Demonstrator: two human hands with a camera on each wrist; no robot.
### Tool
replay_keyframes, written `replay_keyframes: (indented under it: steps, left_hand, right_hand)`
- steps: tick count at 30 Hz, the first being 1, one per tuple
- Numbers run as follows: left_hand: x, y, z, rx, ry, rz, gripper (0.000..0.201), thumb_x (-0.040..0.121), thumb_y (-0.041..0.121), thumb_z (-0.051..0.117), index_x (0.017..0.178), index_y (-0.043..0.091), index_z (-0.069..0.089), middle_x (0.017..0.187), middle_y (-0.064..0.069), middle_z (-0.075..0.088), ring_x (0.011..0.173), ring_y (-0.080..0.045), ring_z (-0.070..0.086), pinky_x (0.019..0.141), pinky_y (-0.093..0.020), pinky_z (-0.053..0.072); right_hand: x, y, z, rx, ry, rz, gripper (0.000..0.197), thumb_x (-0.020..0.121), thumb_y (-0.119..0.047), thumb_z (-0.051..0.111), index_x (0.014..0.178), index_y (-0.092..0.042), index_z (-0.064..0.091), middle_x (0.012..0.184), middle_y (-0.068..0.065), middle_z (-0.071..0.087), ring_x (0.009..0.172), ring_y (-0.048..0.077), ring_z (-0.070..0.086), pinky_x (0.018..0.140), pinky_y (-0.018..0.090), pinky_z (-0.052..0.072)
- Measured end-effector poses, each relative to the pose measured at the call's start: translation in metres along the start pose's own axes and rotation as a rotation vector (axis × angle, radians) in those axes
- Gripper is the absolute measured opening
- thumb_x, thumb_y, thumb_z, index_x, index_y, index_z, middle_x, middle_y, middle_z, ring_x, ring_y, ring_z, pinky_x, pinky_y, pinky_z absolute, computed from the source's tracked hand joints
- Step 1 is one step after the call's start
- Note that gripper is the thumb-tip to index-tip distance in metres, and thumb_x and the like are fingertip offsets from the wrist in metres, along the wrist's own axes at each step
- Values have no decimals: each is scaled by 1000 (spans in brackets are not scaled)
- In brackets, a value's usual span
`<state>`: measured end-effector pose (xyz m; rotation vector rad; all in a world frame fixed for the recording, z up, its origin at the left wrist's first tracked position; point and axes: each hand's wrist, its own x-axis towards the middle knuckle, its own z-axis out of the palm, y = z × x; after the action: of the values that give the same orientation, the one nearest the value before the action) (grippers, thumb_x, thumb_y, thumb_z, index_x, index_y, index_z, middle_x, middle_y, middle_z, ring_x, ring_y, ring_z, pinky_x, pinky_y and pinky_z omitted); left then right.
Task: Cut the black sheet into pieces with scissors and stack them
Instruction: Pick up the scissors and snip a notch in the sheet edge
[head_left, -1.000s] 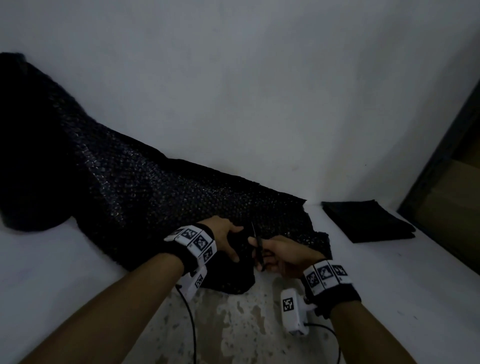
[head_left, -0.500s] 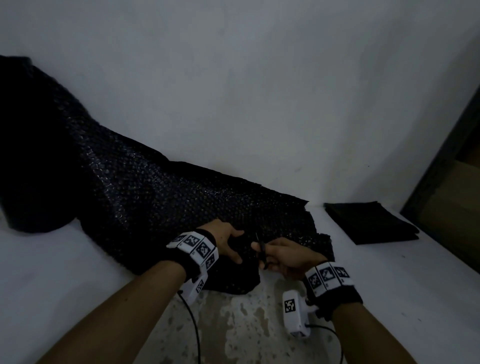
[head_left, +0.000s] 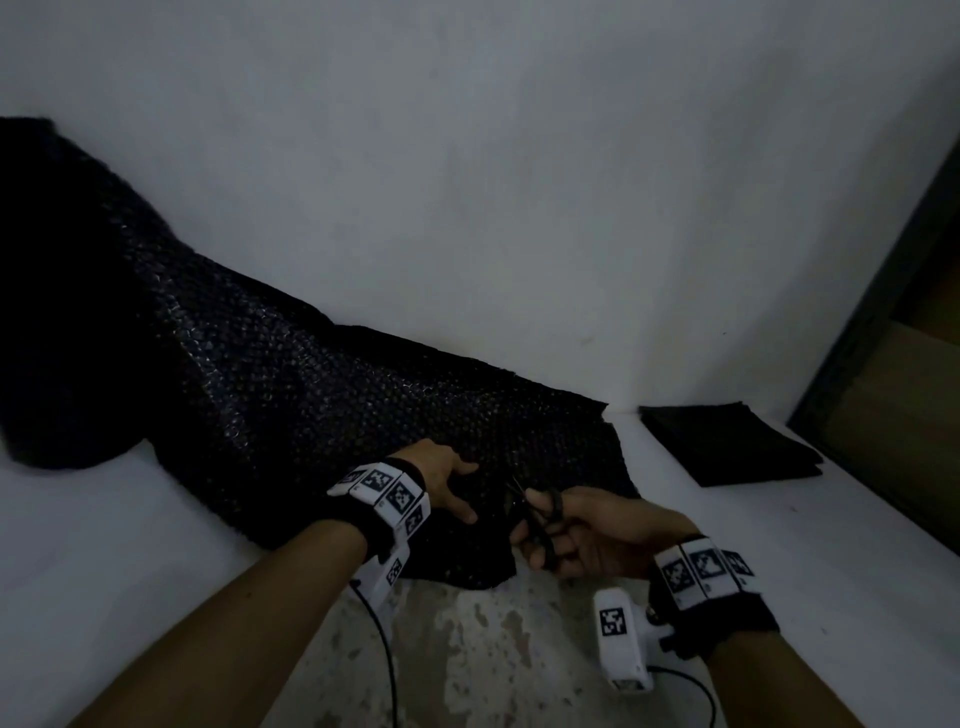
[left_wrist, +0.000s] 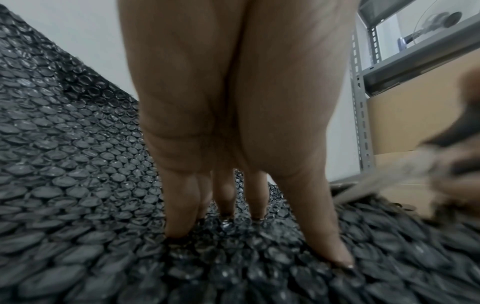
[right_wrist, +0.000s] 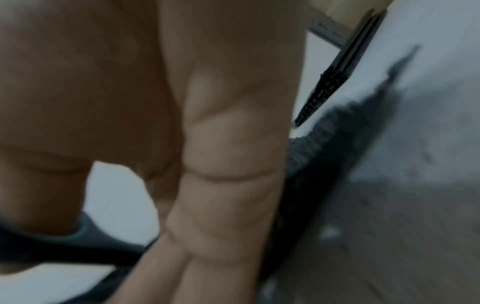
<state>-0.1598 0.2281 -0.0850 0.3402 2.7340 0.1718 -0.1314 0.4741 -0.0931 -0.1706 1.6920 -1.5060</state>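
The black bubble-wrap sheet (head_left: 322, 415) lies across the white table (head_left: 93, 545), its far left end rising against the wall (head_left: 467, 182) and its near edge reaching a worn, mottled patch of the tabletop. The left hand (head_left: 441, 480) presses down on the sheet near that edge, fingers (left_wrist: 182, 205) straight and spread, their tips on the bubbles. Just to its right, the right hand (head_left: 597, 535) grips black-handled scissors (head_left: 540, 517), fingers curled through the loops, the blades pointing away at the sheet's near edge. Whether the blades are parted is unclear. A stack of cut black pieces (head_left: 727, 441) sits well apart on the table's right side, beside a metal shelf (left_wrist: 363, 98) holding a cardboard box (left_wrist: 405, 121).
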Motion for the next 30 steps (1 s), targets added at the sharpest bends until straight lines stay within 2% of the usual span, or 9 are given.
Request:
replay_keyframes:
  steps: [5,7,10,13,15,19,23,27,30]
  left_hand:
    - [-1,2,2,29,39,4,82,87,58,65,155,27,32,156,-4,38,139,-25,40,114,-32,34]
    - [-1,1,3,36,62,13,73,91,52,64,153,27,35,154,-4,42,136,-24,45,112,-30,36]
    - [-4,3,2,69,63,32,59,98,41,57,152,27,38,152,-6,45,133,-27,47,110,-33,38]
    - [-5,4,2,113,51,32,51,105,30,46,154,26,34,154,-8,40,135,-30,43,113,-35,34]
    - [-4,3,3,117,55,38,49,106,26,40,154,25,33,156,-8,37,138,-30,40,114,-34,32]
    - [0,-2,4,99,61,40,46,108,23,35,154,22,35,159,-6,34,140,-29,38,116,-32,28]
    - [4,-8,7,74,67,39,44,107,27,36,151,23,42,155,-6,41,136,-28,43,114,-35,32]
    - [0,-5,6,70,76,70,45,107,23,37,152,24,38,156,-6,38,141,-27,38,115,-30,28]
    - [-1,-4,6,69,69,76,46,108,23,33,154,25,33,159,-5,33,143,-26,34,117,-30,24]
  right_hand:
    - [-17,-16,-3,114,-31,-88,52,98,-46,47,113,1,65,88,9,66,74,13,66,68,23,53]
    - [-11,-21,-2,154,8,-117,52,95,-47,51,111,0,66,88,10,67,75,14,66,68,23,53]
    - [1,-21,4,103,78,-74,53,88,-49,59,107,0,68,85,11,70,74,15,67,66,24,54]
    - [11,-12,5,72,94,-21,54,85,-52,62,105,-3,70,88,11,71,77,16,67,71,25,54]
    - [14,-6,4,81,84,-1,54,86,-52,61,108,-3,69,90,10,71,80,16,68,74,26,53]
    - [14,0,2,108,70,7,55,88,-50,59,110,-1,67,90,10,71,80,16,68,72,26,53]
    - [21,-3,2,112,91,-5,54,87,-51,60,108,-2,66,89,9,71,80,15,68,72,25,52]
    - [34,-4,4,120,90,-16,54,85,-51,63,106,-2,66,92,11,70,84,17,65,72,27,50]
    - [43,-6,7,138,106,-44,48,84,-49,64,99,-4,67,89,11,70,83,17,66,72,28,47]
